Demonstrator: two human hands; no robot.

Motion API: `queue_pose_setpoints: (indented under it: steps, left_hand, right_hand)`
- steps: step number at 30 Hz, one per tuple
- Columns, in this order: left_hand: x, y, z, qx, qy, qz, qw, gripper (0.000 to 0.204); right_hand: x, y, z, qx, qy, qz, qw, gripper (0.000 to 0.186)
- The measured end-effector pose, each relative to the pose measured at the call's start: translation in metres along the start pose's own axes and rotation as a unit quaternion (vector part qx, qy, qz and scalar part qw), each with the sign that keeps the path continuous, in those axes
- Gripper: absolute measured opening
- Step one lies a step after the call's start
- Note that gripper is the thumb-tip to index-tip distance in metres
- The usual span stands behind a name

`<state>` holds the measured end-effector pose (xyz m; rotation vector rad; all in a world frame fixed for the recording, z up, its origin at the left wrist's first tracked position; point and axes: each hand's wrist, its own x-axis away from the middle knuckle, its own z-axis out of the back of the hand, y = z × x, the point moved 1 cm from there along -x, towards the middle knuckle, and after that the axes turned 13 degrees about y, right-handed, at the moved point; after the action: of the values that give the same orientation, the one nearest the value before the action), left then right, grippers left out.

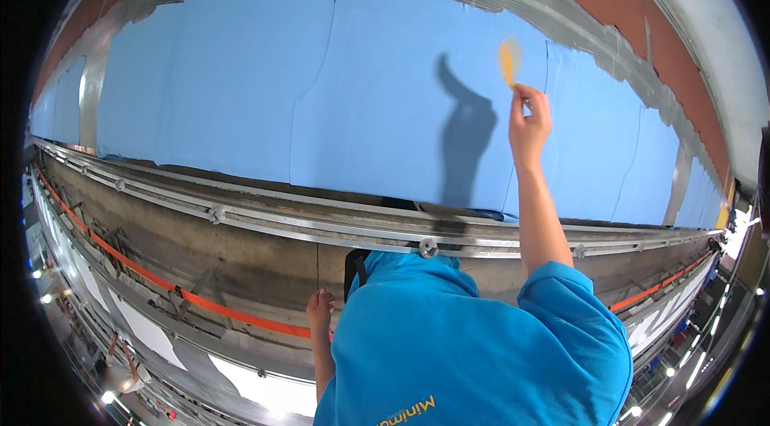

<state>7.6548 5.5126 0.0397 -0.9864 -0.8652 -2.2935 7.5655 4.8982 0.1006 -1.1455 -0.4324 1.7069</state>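
Note:
In the head view my right hand (529, 125) is raised over light blue fabric pieces (369, 89) laid along a long printing-style table, pinching a small yellow object (508, 61) that is blurred and too indistinct to name. A dark shadow of the hand and object falls on the fabric to its left. My left hand (319, 310) hangs low beside my blue shirt, below the metal rail (337, 227), fingers curled; what they hold, if anything, is too small to make out. A thin dark line runs upward from near those fingers.
A grey, ragged-edged band (553, 5) and brown strip (642, 1) border the fabric's far side. Clamp knobs (429, 247) sit on the near rail. An orange beam (212, 304) runs parallel behind me. A person (128, 370) is at work at lower left.

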Motion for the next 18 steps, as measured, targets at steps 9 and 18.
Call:
queue_pose_setpoints:
  steps: [9,18]
  left_hand:
    - [0.001,0.011,0.003,-0.049,-0.009,-0.037,0.998,0.038]
    - [-0.044,-0.008,0.031,-0.030,-0.040,-0.029,0.998,0.037]
  right_hand:
    - [0.022,0.010,0.007,0.057,0.013,0.080,0.995,0.011]
    - [0.092,-0.007,0.044,0.239,-0.160,0.184,0.940,0.011]
